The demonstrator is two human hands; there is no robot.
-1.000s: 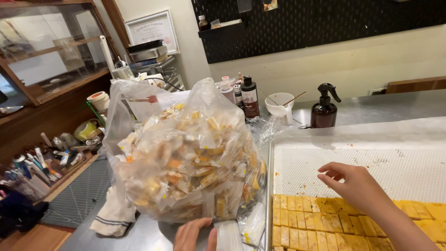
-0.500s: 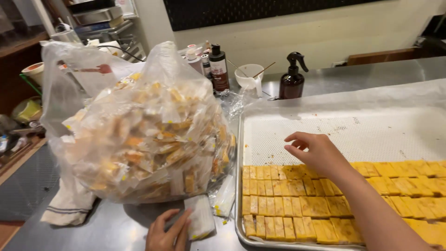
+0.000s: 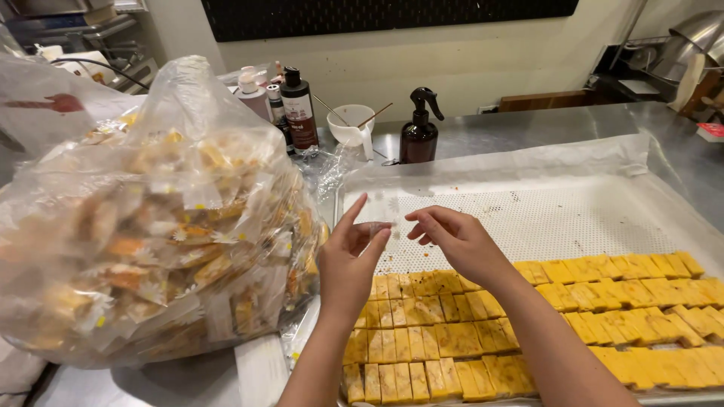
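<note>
My left hand (image 3: 348,264) and my right hand (image 3: 455,240) meet above the near left part of a big metal tray (image 3: 679,162). Between their fingertips is a small clear plastic sleeve (image 3: 381,225). The left thumb and fingers pinch it, and the right fingertips grip its right edge. Just below the hands, rows of yellow-orange bars (image 3: 603,301) fill the front of the tray on a white perforated liner (image 3: 558,218). To the left a large clear bag (image 3: 151,218) bulges with wrapped bars of the same colour.
Behind the tray on the steel counter (image 3: 528,124) stand a dark brown spray bottle (image 3: 419,130), a white cup (image 3: 353,125) with sticks in it, a dark bottle (image 3: 299,109) and a white pump bottle (image 3: 249,89). A flat stack of clear sleeves (image 3: 260,369) lies under the bag's front.
My left hand came up from below the big bag with a clear sleeve and joined my right hand above the tray. The view has swung right.
</note>
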